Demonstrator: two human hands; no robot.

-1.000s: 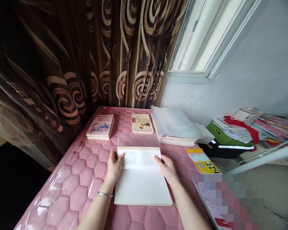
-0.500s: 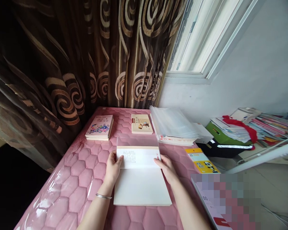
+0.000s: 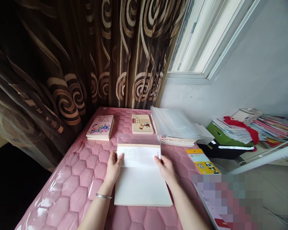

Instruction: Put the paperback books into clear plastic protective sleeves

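A white open book (image 3: 140, 185) lies on the pink quilted table (image 3: 79, 179) in front of me. Its far flap (image 3: 139, 156), with small print on it, is folded toward me inside a clear plastic cover (image 3: 138, 140). My left hand (image 3: 114, 167) grips the flap's left edge, thumb on top. My right hand (image 3: 166, 167) pinches the flap's right edge. A bracelet sits on my left wrist.
Two closed books lie at the back: a colourful one (image 3: 100, 126) left, a beige one (image 3: 141, 123) middle. A stack of clear plastic covers on books (image 3: 175, 126) sits right of them. A yellow booklet (image 3: 203, 161) lies at the table's right edge. Brown curtain (image 3: 86, 54) behind; cluttered shelf (image 3: 249, 131) right.
Both hands have kept their grip on the flap. Its far edge has lifted and shifted slightly away from me inside the plastic cover.
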